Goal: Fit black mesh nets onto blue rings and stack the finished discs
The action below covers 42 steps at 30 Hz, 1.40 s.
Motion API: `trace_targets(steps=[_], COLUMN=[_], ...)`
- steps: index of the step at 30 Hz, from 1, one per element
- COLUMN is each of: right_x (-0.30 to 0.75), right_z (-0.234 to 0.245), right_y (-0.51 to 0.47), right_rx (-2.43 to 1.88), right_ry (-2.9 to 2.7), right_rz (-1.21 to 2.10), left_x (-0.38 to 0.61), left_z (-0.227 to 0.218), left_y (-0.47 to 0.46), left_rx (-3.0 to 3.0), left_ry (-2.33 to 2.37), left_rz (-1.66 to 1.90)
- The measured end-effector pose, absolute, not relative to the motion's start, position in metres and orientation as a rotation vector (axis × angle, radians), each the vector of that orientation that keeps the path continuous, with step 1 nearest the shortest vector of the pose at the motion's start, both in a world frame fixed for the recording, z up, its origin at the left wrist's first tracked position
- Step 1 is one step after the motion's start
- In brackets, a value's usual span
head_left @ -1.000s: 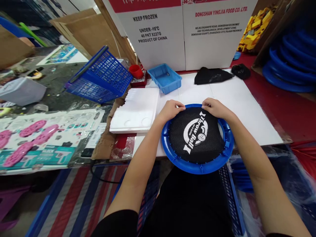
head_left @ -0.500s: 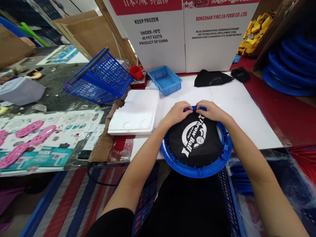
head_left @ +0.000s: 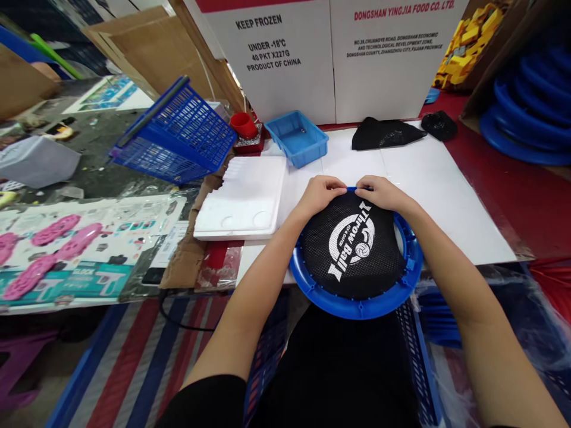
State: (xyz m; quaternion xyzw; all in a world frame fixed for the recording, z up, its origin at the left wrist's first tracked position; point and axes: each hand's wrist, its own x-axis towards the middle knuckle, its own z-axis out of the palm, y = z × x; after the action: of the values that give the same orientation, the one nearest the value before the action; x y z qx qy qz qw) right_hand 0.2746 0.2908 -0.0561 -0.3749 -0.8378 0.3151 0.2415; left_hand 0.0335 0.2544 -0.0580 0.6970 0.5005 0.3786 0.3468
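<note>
A blue plastic ring (head_left: 359, 309) lies tilted toward my body, over the front edge of the white work surface. Across it is stretched a black mesh net (head_left: 375, 267) printed with "Throw Ball" in white. At the ring's far side my left hand (head_left: 325, 191) pinches the net's edge against the rim. Close beside it, my right hand (head_left: 378, 194) does the same with bent fingers. On the right a gap shows between net and ring. My fingertips partly hide the far rim.
Black mesh pieces (head_left: 387, 133) lie at the back, near a light-blue tray (head_left: 298, 140). White foam (head_left: 243, 202) sits left, beside a tilted blue basket (head_left: 178, 137). A white carton (head_left: 285, 65) stands behind. Blue rings (head_left: 520, 131) are stacked at right.
Both hands stay at the far rim, with small shifts of the fingers along the net's edge. The view has tilted down slightly; the ring is nearly where it was.
</note>
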Motion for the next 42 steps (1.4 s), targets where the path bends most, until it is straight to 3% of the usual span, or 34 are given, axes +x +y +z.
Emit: trace_targets(steps=[4, 10, 15, 25, 32, 42], right_x=[0.277, 0.271, 0.272, 0.268, 0.293, 0.302], right_z=[-0.055, -0.054, -0.056, -0.057, -0.040, -0.042], right_y=[0.293, 0.287, 0.289, 0.288, 0.275, 0.271], right_rx=[-1.048, -1.080, -1.101, -1.171, -0.977, -0.971], right_ry=[-2.235, -2.268, -2.231, -2.195, -2.026, -2.407], right_rz=[1.036, 0.830, 0.907, 0.860, 1.148, 0.865], left_x=[0.032, 0.024, 0.021, 0.035, 0.028, 0.032], left_z=[-0.060, -0.056, -0.055, -0.038, -0.035, -0.045], left_y=[0.256, 0.255, 0.254, 0.243, 0.231, 0.224], left_rx=[1.823, 1.748, 1.669, 2.252, 2.444, 2.541], left_ry=[1.342, 1.238, 1.235, 1.493, 1.152, 1.250], left_rz=[0.918, 0.884, 0.857, 0.680, 0.716, 0.563])
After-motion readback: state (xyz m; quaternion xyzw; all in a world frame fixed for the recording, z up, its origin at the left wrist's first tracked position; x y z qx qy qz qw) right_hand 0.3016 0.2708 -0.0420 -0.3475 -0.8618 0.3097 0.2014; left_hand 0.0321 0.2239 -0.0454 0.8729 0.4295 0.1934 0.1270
